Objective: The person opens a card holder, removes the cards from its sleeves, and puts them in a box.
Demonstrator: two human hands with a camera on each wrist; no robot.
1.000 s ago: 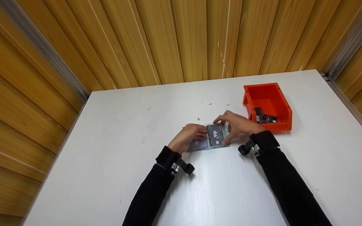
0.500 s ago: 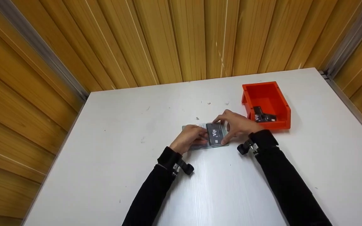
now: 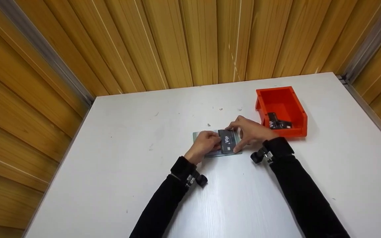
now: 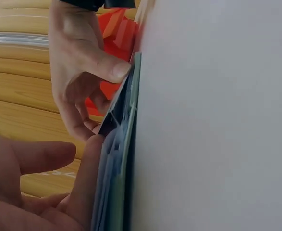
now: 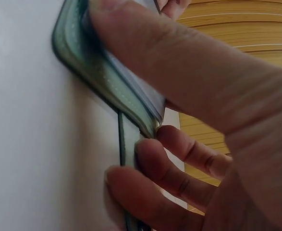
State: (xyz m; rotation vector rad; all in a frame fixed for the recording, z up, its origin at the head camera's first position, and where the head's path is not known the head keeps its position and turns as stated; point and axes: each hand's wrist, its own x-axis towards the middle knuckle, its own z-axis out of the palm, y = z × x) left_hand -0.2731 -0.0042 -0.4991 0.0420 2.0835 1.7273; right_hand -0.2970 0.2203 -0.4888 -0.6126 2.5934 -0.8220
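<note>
A light green card holder [image 3: 214, 154] with clear sleeves lies on the table. On its right part is a black card [image 3: 227, 142] printed "Vip", and its left edge meets the sleeves. My right hand [image 3: 251, 130] holds this card between thumb and fingers, across its near and far edges. My left hand [image 3: 205, 144] lies over the sleeves at the card's left edge. In the left wrist view one finger [image 4: 89, 175] touches the sleeve mouth beside the card, while the thumb [image 4: 47, 156] stands apart. The right wrist view has the right thumb [image 5: 150, 53] along the card.
Behind the right hand stands an orange-red bin [image 3: 301, 132] with more black cards [image 3: 276, 123] in its front end. Wood-look panels [image 3: 203, 43] rise at the back of the white table [image 3: 137, 148] and along both sides.
My left hand has shifted slightly right, closer to the card, uncovering more of the holder's left end. The right hand keeps its hold on the card, nearly still.
</note>
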